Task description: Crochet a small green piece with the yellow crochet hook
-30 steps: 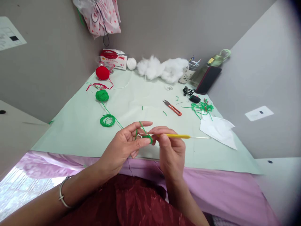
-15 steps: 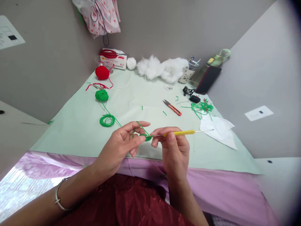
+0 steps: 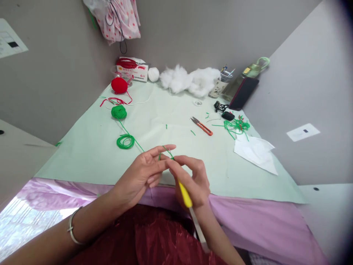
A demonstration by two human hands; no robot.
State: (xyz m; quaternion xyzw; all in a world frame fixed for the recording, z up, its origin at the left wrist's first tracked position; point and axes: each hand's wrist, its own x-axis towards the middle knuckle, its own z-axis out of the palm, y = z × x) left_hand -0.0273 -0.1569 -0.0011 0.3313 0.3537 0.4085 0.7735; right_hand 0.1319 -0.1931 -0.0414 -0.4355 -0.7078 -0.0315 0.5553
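Note:
My left hand [image 3: 147, 169] pinches a small green crocheted piece, now mostly hidden by fingers, with the index finger stretched out and green yarn [image 3: 167, 150] running over it. My right hand [image 3: 191, 178] is closed around a yellow-handled crochet hook [image 3: 185, 195], its fingertips meeting those of the left. The hook's tip shows just above the fingers among the yarn, while its rear end points down toward my lap. From the left hand the yarn leads back to a loose green coil [image 3: 125, 141] and a green ball [image 3: 119, 112].
Orange thread snips [image 3: 202, 126] lie beyond my hands. Green yarn scraps [image 3: 237, 126] and a white cloth [image 3: 255, 152] are on the right. White stuffing [image 3: 190, 81] lines the back, near a red yarn ball [image 3: 119, 85], a cup [image 3: 219, 86] and a phone [image 3: 244, 94].
My right hand has turned and moved left against the left fingers. The hook has swung from nearly level to steeply slanted, and the crocheted piece is now mostly covered.

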